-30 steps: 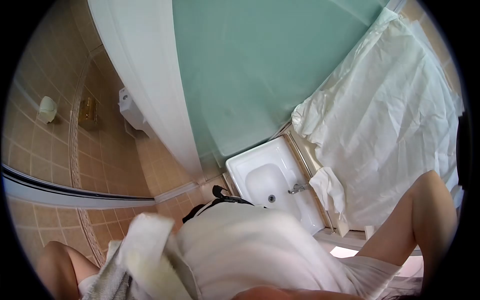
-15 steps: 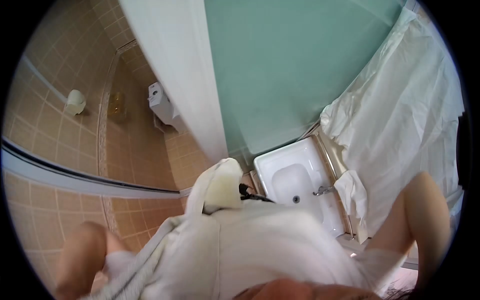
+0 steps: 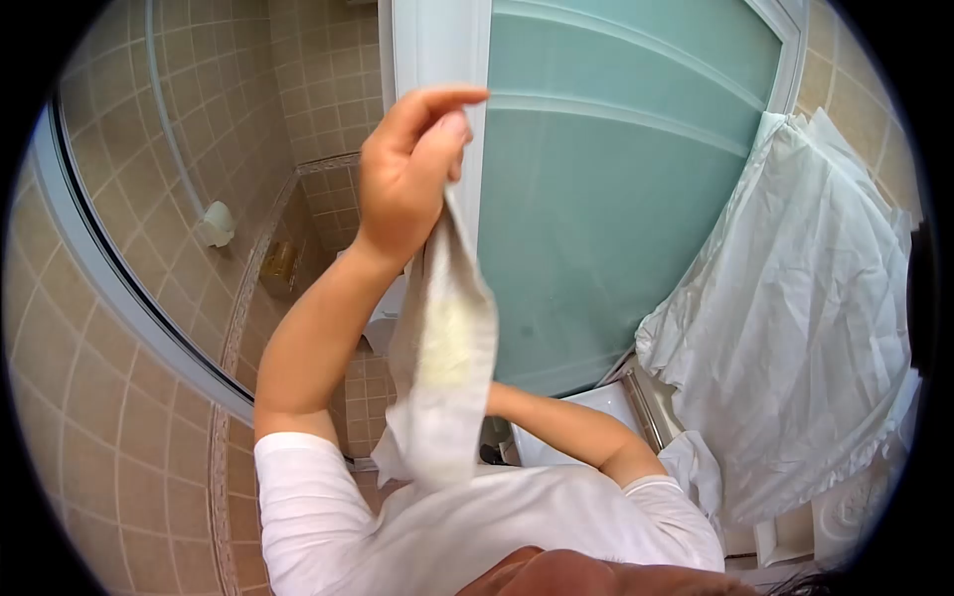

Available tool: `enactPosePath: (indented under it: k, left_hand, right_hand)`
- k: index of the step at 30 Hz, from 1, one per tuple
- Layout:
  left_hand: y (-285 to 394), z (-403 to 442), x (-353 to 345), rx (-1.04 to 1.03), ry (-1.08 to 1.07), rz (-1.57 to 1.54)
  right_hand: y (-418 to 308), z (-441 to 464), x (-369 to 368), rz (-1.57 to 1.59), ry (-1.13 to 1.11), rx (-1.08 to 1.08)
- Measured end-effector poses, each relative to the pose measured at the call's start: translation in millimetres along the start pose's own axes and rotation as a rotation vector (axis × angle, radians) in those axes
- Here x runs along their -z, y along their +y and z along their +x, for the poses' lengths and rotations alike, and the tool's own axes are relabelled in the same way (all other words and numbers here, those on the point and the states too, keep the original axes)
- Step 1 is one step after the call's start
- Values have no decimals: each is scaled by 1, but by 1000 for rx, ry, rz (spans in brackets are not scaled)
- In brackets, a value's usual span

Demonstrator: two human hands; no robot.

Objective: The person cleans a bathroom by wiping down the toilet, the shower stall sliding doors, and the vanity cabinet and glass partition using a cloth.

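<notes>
While my left hand (image 3: 409, 174) is raised in front of the left edge of the green panel (image 3: 616, 219), its curled fingers are clamped on the upper end of the pale cloth (image 3: 452, 348). The index finger extends toward the panel. The cloth hangs lengthwise beside the panel's left edge and carries a yellowish patch. My right forearm (image 3: 556, 424) crosses below the panel and passes behind the cloth. My right hand is hidden there; I cannot tell whether it is open or closed, or whether it touches the cloth. The white sink (image 3: 608, 401), partly covered by that forearm, is just below the panel. A large white sheet (image 3: 795, 338) hangs in folds to its right. A gold-coloured box (image 3: 279, 266) is on the tiled wall left of the panel.
</notes>
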State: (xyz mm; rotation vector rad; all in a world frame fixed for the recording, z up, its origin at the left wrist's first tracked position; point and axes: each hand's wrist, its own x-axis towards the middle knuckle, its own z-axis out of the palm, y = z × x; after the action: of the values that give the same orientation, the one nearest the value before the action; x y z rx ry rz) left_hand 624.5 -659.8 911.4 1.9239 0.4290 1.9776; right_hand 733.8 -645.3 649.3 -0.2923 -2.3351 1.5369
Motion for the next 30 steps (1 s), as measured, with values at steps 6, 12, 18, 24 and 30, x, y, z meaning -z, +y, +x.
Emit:
enactPosePath:
  k: [6, 12, 18, 24, 30]
  left_hand:
    - [-13, 25, 38, 53, 149, 11]
    - [-28, -49, 17, 492, -237, 6]
    - [-19, -54, 19, 279, -496, 26]
    - [-28, 13, 47, -215, -128, 344]
    - [-84, 27, 67, -118, 131, 241]
  right_hand:
    - [-27, -34, 40, -82, 426, 57]
    - [-113, -32, 78, 1130, 421, 573]
    - [-166, -10, 118, -809, 894, 719]
    - [-303, 49, 158, 286, 378, 1252]
    - [-260, 110, 197, -1832, 1144, 934]
